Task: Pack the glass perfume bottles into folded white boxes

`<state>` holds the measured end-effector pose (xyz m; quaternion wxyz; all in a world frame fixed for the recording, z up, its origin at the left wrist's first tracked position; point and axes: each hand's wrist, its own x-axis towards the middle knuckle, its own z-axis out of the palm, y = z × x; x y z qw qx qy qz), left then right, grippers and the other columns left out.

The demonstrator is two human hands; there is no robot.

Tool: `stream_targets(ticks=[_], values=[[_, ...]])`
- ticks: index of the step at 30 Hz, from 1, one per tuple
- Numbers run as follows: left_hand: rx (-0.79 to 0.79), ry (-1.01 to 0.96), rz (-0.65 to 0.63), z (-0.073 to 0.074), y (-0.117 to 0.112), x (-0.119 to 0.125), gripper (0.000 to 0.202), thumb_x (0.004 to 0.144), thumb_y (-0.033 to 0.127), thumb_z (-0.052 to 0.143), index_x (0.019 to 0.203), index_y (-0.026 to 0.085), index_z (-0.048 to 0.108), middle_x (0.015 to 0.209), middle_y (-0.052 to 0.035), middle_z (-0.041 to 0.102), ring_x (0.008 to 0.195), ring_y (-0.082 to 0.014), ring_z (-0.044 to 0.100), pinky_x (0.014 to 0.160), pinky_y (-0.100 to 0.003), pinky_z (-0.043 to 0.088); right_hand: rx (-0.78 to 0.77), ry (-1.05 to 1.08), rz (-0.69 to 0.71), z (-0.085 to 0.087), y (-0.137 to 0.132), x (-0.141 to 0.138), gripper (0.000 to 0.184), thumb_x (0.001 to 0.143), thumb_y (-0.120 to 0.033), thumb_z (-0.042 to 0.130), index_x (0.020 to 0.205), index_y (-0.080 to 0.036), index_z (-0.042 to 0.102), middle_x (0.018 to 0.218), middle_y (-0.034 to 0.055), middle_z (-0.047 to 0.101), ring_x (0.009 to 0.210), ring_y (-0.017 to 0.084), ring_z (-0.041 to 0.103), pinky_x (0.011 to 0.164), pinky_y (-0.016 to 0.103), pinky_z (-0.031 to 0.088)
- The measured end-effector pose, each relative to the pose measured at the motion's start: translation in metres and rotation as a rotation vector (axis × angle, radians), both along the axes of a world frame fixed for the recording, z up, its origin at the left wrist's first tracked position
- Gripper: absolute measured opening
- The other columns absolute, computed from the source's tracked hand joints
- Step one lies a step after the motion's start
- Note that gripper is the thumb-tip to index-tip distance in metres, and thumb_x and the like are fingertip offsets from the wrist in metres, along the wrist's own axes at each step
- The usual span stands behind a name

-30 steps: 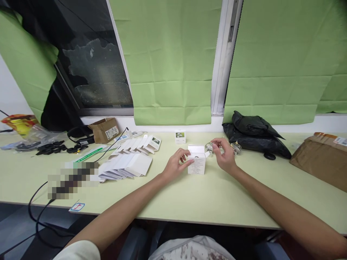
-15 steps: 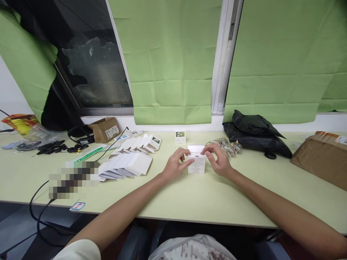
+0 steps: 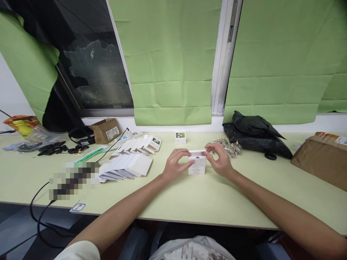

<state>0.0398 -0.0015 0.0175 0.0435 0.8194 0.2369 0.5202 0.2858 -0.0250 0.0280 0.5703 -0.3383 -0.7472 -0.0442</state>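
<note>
A small white carton (image 3: 197, 167) with fine print on its near side stands upright on the table in front of me. My left hand (image 3: 177, 163) grips its left edge, thumb on the printed side and fingers behind. At the upper right corner, my right hand (image 3: 219, 158) pinches the carton near its top flap (image 3: 197, 152), which is folded partly over. Whether anything is inside the carton cannot be seen. Behind my right hand lie several clear-wrapped, shiny round items (image 3: 232, 148) with gold-coloured tips.
Flattened white cartons (image 3: 135, 165) lie in overlapping rows on the left. A white box with a picture (image 3: 180, 137) stands at the back. Black plastic bags (image 3: 255, 133) and a brown parcel (image 3: 320, 157) are on the right. An open cardboard box (image 3: 105, 130) and black cables (image 3: 40, 213) are left.
The carton's top flap stood up before; now it is bent down towards the opening. My right fingers have shifted slightly with it, while my left hand keeps its grip.
</note>
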Motion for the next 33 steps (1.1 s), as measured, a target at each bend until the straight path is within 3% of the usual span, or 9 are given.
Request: stream_targets(ticks=[5, 10, 14, 22, 33], values=[[0.012, -0.007, 0.0, -0.0002, 0.0007, -0.0002, 0.022, 0.091, 0.036, 0.077, 0.108, 0.025, 0.069, 0.111, -0.0074, 0.073, 0.104, -0.0235, 0.067, 0.09, -0.042, 0.055, 0.017, -0.066, 0.006, 0.0007, 0.0032, -0.0004, 0.013, 0.102, -0.028, 0.06, 0.111, -0.027, 0.069, 0.082, 0.0036, 0.062, 0.08, 0.023, 0.057, 0.082, 0.046, 0.046], [-0.035, -0.043, -0.029, 0.0014, 0.0, -0.0011, 0.01, 0.098, 0.032, 0.068, 0.104, 0.024, 0.065, 0.107, -0.0069, 0.073, 0.102, -0.0215, 0.067, 0.09, -0.041, 0.055, -0.008, -0.076, 0.018, -0.0034, 0.0038, -0.0024, 0.01, 0.1, -0.028, 0.061, 0.106, -0.026, 0.069, 0.098, 0.0081, 0.061, 0.097, 0.026, 0.059, 0.086, 0.046, 0.049], [-0.088, -0.057, -0.014, 0.0022, -0.0013, -0.0017, 0.014, 0.101, 0.032, 0.062, 0.113, 0.024, 0.063, 0.107, -0.007, 0.071, 0.099, -0.0208, 0.066, 0.084, -0.039, 0.056, -0.041, -0.099, 0.085, -0.0059, 0.0032, -0.0048, 0.009, 0.102, -0.026, 0.057, 0.106, -0.025, 0.066, 0.1, 0.0084, 0.062, 0.099, 0.026, 0.06, 0.086, 0.045, 0.051], [0.013, -0.014, -0.071, 0.0045, -0.0041, -0.0004, 0.017, 0.101, 0.021, 0.059, 0.114, 0.025, 0.068, 0.112, -0.0088, 0.067, 0.109, -0.0227, 0.064, 0.096, -0.044, 0.055, -0.037, -0.142, 0.106, -0.0046, 0.0025, -0.0043, 0.014, 0.103, -0.022, 0.054, 0.109, -0.026, 0.066, 0.102, 0.0085, 0.062, 0.101, 0.026, 0.059, 0.087, 0.046, 0.05], [0.034, 0.035, -0.11, 0.0018, -0.0043, -0.0004, 0.016, 0.098, 0.019, 0.063, 0.112, 0.025, 0.067, 0.115, -0.0092, 0.067, 0.108, -0.0226, 0.065, 0.094, -0.042, 0.055, 0.018, -0.2, 0.097, -0.0056, 0.0009, -0.0056, 0.011, 0.102, -0.017, 0.053, 0.105, -0.025, 0.061, 0.101, 0.0076, 0.06, 0.096, 0.025, 0.056, 0.086, 0.045, 0.046]])
